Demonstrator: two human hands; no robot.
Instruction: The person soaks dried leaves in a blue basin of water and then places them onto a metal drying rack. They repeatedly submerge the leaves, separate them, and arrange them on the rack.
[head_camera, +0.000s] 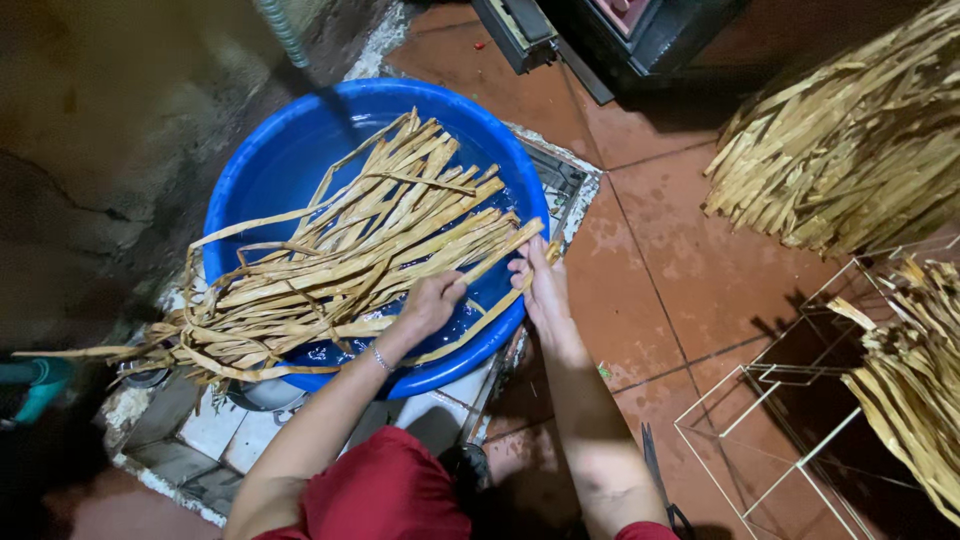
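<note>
A round blue plastic basin holding water is sitting on a low tiled ledge; a bundle of long, flat, tan dried leaf strips is lying across it, the strips spilling over the rim at the lower left; the left hand is curling closed over the strips at the near edge of the basin, gripping several of them; the right hand is pinching the ends of a few strips just at the basin's right rim, its fingers closing round them; the two hands are working near each other, not touching; a grey ribbed hose is hanging down toward the far rim; a heap of the same dry strips is lying on the reddish tiled floor at the upper right; a white wire rack is standing at the lower right, bearing more strips.
</note>
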